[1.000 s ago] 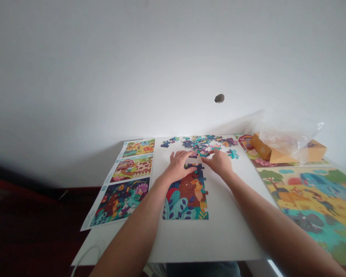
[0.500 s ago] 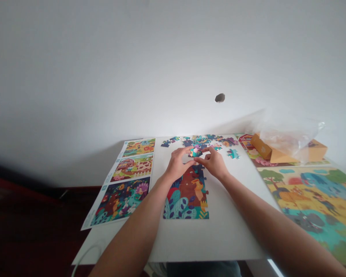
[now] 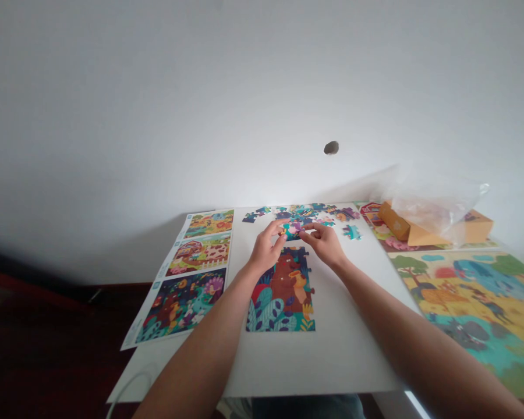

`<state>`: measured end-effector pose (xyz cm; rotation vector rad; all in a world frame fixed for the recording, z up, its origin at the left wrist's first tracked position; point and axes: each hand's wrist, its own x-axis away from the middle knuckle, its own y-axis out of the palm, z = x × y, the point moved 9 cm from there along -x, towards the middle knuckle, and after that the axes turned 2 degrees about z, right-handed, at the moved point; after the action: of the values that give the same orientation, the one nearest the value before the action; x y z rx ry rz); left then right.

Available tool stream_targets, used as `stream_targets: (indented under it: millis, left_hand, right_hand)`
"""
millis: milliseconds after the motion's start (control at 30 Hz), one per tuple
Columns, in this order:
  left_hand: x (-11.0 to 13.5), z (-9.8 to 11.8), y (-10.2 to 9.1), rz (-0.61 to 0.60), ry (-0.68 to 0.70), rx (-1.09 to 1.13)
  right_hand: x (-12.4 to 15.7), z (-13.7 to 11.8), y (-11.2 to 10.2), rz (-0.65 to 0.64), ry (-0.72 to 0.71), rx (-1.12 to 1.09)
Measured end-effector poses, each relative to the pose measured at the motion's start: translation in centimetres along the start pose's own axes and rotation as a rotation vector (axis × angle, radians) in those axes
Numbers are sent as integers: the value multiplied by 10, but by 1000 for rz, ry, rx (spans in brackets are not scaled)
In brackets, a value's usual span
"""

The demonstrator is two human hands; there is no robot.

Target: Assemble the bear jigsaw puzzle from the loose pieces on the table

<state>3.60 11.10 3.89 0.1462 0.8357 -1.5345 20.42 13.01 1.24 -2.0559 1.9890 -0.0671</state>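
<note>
Both hands are raised a little above the white table (image 3: 332,355), pinching the same small teal and pink puzzle piece (image 3: 291,229) between them. My left hand (image 3: 266,247) grips its left side, my right hand (image 3: 325,243) its right side. Just below them lies a partly built puzzle (image 3: 283,291) showing a brown bear among leaves. Behind the hands, a heap of loose puzzle pieces (image 3: 308,214) is spread near the table's far edge.
A sheet of three reference pictures (image 3: 192,273) lies at the left. A finished colourful puzzle (image 3: 475,302) fills the right side. Behind it stand an orange cardboard box (image 3: 414,230) and a clear plastic bag (image 3: 436,203). A white wall rises behind the table.
Both hands rose from the top of the bear puzzle and the loose pieces. They now hold one piece together in the air.
</note>
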Motion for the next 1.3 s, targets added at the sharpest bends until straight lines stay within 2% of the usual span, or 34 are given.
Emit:
stream_targets:
  millis: [200,400,1300]
  left_hand:
    - [0,6,0,9,56,-154]
    - [-1,16,-5,64,108,-356]
    - [0,19,-5,31,98,-456]
  right_hand:
    - [-2,6,1,-5,68,-145]
    - [1,4,2,-14,114,-159]
    - [0,7,1,-21,143,-175]
